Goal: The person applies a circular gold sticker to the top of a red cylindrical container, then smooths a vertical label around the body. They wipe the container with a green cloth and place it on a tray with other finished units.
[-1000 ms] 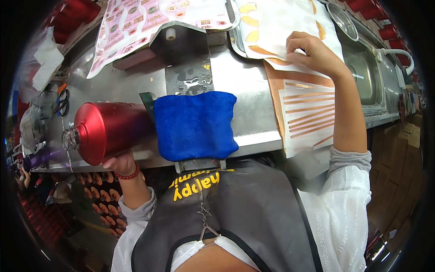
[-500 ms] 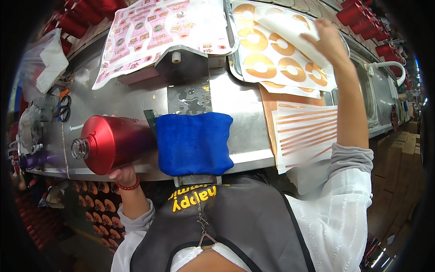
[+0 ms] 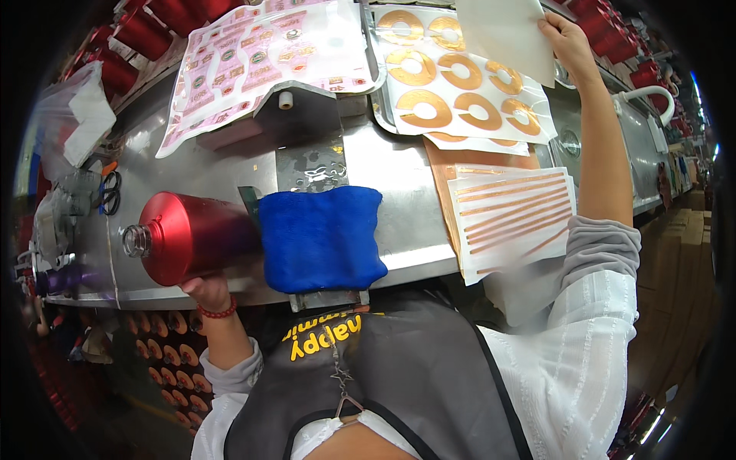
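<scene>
A metallic red bottle is held by the left hand above the front part of the steel workbench, at the left of a blue cloth-covered pad. The bottle is laid on its side, with its clear neck turned to the left. The palm is pressed against the lower side of the bottle; how far the other fingers are wrapped around it cannot be told, because they are hidden. A red bead bracelet is worn on this wrist.

By the right hand, a translucent sheet is pinched at its right edge between thumb and fingers, which are closed together on it. One part of a white sticker sheet with gold open rings is covered by this sheet. The sticker sheet is supported by a metal tray.

Nearer to the body, a sheet with copper-coloured strips is placed over a brown board. A pink-printed label sheet is spread at the far left of the tray, and black-handled scissors are seen beyond the bottle's neck.
</scene>
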### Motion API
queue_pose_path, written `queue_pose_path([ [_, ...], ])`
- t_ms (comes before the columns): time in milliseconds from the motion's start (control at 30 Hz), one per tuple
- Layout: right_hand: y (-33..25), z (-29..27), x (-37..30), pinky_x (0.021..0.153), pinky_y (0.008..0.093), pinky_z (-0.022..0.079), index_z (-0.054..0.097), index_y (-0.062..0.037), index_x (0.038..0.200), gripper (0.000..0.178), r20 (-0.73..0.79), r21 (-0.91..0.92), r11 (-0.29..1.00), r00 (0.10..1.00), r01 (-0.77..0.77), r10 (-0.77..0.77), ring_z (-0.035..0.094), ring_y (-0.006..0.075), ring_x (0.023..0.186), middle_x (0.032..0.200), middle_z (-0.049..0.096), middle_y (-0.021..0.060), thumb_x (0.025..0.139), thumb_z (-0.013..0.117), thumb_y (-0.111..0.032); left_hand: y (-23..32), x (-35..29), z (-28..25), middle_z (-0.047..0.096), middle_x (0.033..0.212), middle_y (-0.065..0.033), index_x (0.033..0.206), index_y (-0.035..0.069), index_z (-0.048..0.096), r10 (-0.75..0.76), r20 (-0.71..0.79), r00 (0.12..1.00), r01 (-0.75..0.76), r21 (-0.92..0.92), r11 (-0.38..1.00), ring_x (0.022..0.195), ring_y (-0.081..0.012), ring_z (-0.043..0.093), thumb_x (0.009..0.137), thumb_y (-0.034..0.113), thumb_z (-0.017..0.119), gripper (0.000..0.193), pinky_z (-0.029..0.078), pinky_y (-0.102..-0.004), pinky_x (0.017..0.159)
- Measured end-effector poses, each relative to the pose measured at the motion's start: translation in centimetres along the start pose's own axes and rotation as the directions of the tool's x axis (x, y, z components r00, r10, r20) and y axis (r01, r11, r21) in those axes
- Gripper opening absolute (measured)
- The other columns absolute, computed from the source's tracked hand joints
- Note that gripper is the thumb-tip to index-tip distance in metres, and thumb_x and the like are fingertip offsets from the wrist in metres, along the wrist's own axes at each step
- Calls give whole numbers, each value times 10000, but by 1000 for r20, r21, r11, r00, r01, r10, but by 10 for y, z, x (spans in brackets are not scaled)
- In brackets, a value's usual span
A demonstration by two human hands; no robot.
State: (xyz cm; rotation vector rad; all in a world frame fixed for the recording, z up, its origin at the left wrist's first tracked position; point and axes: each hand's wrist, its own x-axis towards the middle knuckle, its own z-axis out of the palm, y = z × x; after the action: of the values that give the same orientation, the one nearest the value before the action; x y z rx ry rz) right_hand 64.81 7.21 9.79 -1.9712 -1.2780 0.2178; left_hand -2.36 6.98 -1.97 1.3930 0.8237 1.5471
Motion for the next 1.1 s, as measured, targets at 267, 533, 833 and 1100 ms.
queue_pose_path([
  [267,112,-135,-191,983,381,522,610,16,1239,291,-213,927,347,962,143,171,650,246,1120,1199,679,119,961,629,-68,-5,13,-14,439,1477,-158,1489,32,337,28,46,999,-31,67,997,1296,-342,507,789,822,573,1081,452,-500,1088],
  [533,232,-131,-506,861,480,566,595,25,1227,338,-505,863,499,196,84,841,661,333,1054,1166,668,176,971,561,-193,0,18,-21,442,1481,-141,1475,32,361,42,26,999,-46,171,984,1312,-311,477,804,862,483,1075,408,-474,1112],
  [833,243,-104,-475,542,322,466,653,-54,1153,195,-678,557,742,312,-374,666,540,126,820,1014,609,47,1027,547,-159,8,10,-28,435,1493,-156,1507,54,334,-26,6,1000,25,129,991,1330,-331,482,781,848,542,1096,435,-492,1104],
  [1100,60,-13,-138,976,349,472,718,-123,1204,379,202,-502,781,928,372,-312,575,268,1175,1298,595,75,902,546,31,7,7,-16,451,1483,-158,1518,63,322,-30,24,999,27,104,994,1331,-348,486,756,841,585,1121,444,-516,1099],
])
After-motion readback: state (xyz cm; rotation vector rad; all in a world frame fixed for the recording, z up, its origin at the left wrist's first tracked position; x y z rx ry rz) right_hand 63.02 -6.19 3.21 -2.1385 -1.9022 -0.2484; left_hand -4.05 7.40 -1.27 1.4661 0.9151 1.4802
